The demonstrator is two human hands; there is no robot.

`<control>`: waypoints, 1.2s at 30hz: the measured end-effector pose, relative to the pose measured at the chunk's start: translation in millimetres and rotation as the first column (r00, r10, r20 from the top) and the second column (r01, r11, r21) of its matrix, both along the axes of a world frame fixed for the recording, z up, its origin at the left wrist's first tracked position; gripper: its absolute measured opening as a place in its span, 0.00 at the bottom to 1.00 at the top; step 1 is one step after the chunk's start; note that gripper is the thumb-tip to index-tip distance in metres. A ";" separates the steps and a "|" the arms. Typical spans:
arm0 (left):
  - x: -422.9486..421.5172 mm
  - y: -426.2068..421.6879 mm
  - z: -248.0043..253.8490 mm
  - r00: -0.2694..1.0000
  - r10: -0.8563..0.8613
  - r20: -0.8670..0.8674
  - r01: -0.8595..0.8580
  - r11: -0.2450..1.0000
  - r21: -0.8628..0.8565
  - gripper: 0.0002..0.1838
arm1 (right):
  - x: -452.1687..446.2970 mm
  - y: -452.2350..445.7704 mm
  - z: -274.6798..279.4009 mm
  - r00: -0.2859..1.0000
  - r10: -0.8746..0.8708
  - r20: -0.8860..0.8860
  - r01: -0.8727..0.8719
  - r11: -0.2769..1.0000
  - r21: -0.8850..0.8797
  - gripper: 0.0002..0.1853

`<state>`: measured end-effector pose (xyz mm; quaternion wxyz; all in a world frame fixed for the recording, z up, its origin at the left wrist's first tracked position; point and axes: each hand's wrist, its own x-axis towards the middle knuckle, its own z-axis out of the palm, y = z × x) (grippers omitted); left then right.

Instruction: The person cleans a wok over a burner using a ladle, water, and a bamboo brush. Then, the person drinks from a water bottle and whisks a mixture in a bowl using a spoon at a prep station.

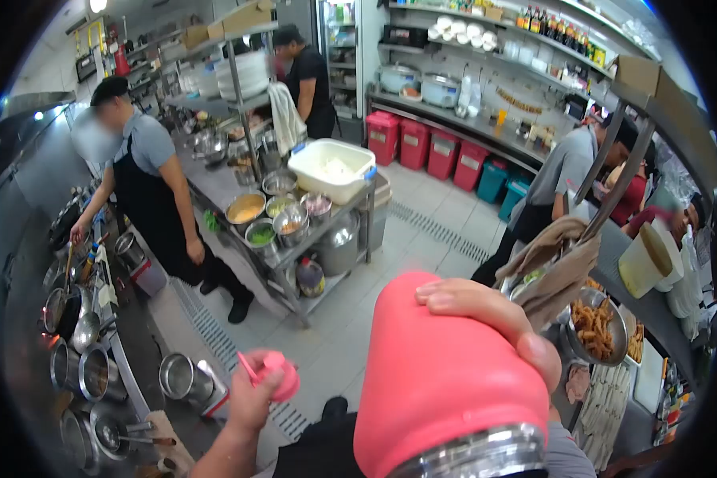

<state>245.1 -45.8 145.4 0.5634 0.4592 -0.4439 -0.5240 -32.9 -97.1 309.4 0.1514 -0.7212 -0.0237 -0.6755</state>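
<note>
Close to the camera, a large pink bottle (446, 366) is tilted with its base away from me and its shiny metal neck (470, 458) toward me. My right hand (498, 315) is closed around its far right side, fingers wrapped over the pink surface. Lower left, my left hand (251, 402) grips a small pink bottle cap (279, 374) with a loop or strap standing up from it. The bottle's mouth is cut off by the lower frame edge.
A steel prep table (291, 275) bears several metal bowls and a white tub (334, 179). At the left stove stands a person in a black apron (155, 207). More people work at the back and right. Fried food fills a bowl (596, 331) at right. Red bins (414, 143) line the back counter.
</note>
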 end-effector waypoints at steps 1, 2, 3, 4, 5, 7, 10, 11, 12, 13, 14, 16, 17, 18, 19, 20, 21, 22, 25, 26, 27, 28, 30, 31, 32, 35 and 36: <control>-0.1 -3.3 12.6 0.996 -0.031 -0.089 0.028 0.999 -0.043 0.21 | -0.5 4.9 -10.0 0.999 0.017 -0.046 -0.015 1.000 0.027 0.45; -3.4 -6.9 25.2 0.995 -0.017 -0.096 0.006 0.993 -0.117 0.22 | 0.4 8.2 -20.8 0.996 0.024 -0.091 -0.019 0.998 0.064 0.48; -8.6 -14.7 39.5 0.995 0.000 -0.104 -0.022 0.977 -0.212 0.24 | 0.5 10.3 -31.4 0.992 0.021 -0.126 -0.008 0.995 0.098 0.50; -14.0 -19.3 58.1 0.994 -0.002 -0.110 -0.032 0.952 -0.304 0.24 | 1.0 12.7 -43.3 0.987 0.012 -0.161 0.011 0.990 0.142 0.52; -20.0 -21.6 75.2 0.994 -0.004 -0.113 -0.042 0.916 -0.400 0.23 | 1.5 13.8 -57.4 0.980 -0.017 -0.199 0.057 0.979 0.198 0.54; -33.4 -27.6 98.5 0.986 -0.051 -0.160 -0.039 0.858 -0.512 0.22 | 1.3 19.7 -89.3 0.955 -0.074 -0.286 0.164 0.939 0.303 0.59; -52.6 -28.8 99.5 0.981 -0.150 -0.122 0.034 0.755 -0.654 0.22 | 6.1 27.1 -126.1 0.891 -0.107 -0.441 0.309 0.855 0.416 0.59; -60.1 -29.8 97.1 0.981 -0.189 -0.046 0.107 0.723 -0.683 0.22 | 9.8 29.0 -127.8 0.858 -0.144 -0.492 0.374 0.833 0.408 0.59; -69.1 -28.7 96.1 0.979 -0.202 0.033 0.175 0.747 -0.642 0.23 | 11.4 29.2 -133.7 0.860 -0.147 -0.490 0.373 0.834 0.406 0.59; -77.3 -26.5 93.8 0.970 -0.218 0.111 0.241 0.769 -0.593 0.25 | 12.4 28.6 -141.7 0.848 -0.150 -0.509 0.395 0.819 0.417 0.59; -82.2 -25.5 87.5 0.948 -0.317 0.038 0.299 0.838 -0.458 0.25 | 13.0 29.4 -146.2 0.836 -0.156 -0.527 0.418 0.802 0.426 0.59; -84.2 -33.5 84.3 0.945 -0.302 0.127 0.327 0.836 -0.440 0.25 | 15.7 35.3 -144.9 0.873 -0.104 -0.477 0.387 0.744 0.545 0.59; -83.5 -38.9 83.1 0.937 -0.280 0.209 0.345 0.839 -0.421 0.26 | 16.9 37.1 -144.5 0.905 -0.051 -0.423 0.344 0.675 0.653 0.60; -77.9 -48.7 83.8 0.873 -0.440 0.208 0.487 0.793 -0.366 0.29 | 15.9 36.3 -147.5 0.905 -0.049 -0.423 0.340 0.680 0.649 0.60; -76.0 -59.0 85.6 0.875 -0.436 0.209 0.484 0.796 -0.365 0.29 | 13.0 36.8 -153.4 0.909 -0.035 -0.416 0.328 0.677 0.659 0.60; -75.0 -70.0 87.9 0.844 -0.484 0.230 0.531 0.695 -0.485 0.31 | 10.3 37.8 -156.8 0.913 -0.024 -0.408 0.317 0.672 0.669 0.60; -77.1 -74.9 85.8 0.852 -0.495 0.171 0.495 0.654 -0.571 0.32 | 8.4 37.9 -156.0 0.913 -0.026 -0.406 0.315 0.676 0.666 0.60; -79.2 -79.9 83.7 0.851 -0.512 0.117 0.454 0.606 -0.652 0.33 | 6.6 38.4 -154.9 0.909 -0.027 -0.416 0.313 0.704 0.638 0.60; -60.1 -87.3 54.8 0.987 -0.143 0.078 0.163 0.848 -0.505 0.31 | 3.9 42.1 -159.4 0.917 -0.041 -0.396 0.301 0.723 0.622 0.61; -60.3 -76.5 56.0 0.998 -0.059 -0.011 0.050 0.907 -0.419 0.32 | 3.9 43.0 -161.5 0.929 -0.042 -0.368 0.284 0.717 0.636 0.61; -59.8 -65.4 55.2 0.998 -0.058 -0.008 0.050 0.907 -0.419 0.32 | 4.1 42.8 -161.2 0.930 -0.041 -0.365 0.282 0.718 0.637 0.61; -58.8 -54.3 53.9 0.997 -0.073 0.039 0.083 0.865 -0.496 0.33 | 3.9 41.9 -160.3 0.930 -0.048 -0.363 0.291 0.699 0.654 0.61; -69.6 -29.7 66.9 0.985 -0.114 0.127 0.167 0.795 -0.583 0.36 | 3.8 39.5 -157.9 0.932 -0.047 -0.360 0.292 0.685 0.668 0.61; -80.5 -21.0 77.7 0.986 -0.103 0.128 0.159 0.797 -0.583 0.36 | 3.3 40.1 -156.6 0.915 -0.062 -0.400 0.344 0.640 0.687 0.60; -90.4 -14.7 87.8 0.971 -0.075 0.228 0.190 0.820 -0.539 0.36 | 3.1 39.5 -155.5 0.895 -0.073 -0.441 0.394 0.596 0.700 0.59; -98.7 -22.7 99.7 0.937 -0.174 0.302 0.288 0.876 -0.388 0.34 | 0.2 35.6 -155.7 0.875 -0.019 -0.485 0.392 0.616 0.683 0.57; -100.1 -30.5 103.0 0.912 -0.312 0.265 0.382 0.882 -0.275 0.32 | -3.7 34.4 -150.7 0.874 -0.016 -0.485 0.390 0.618 0.683 0.57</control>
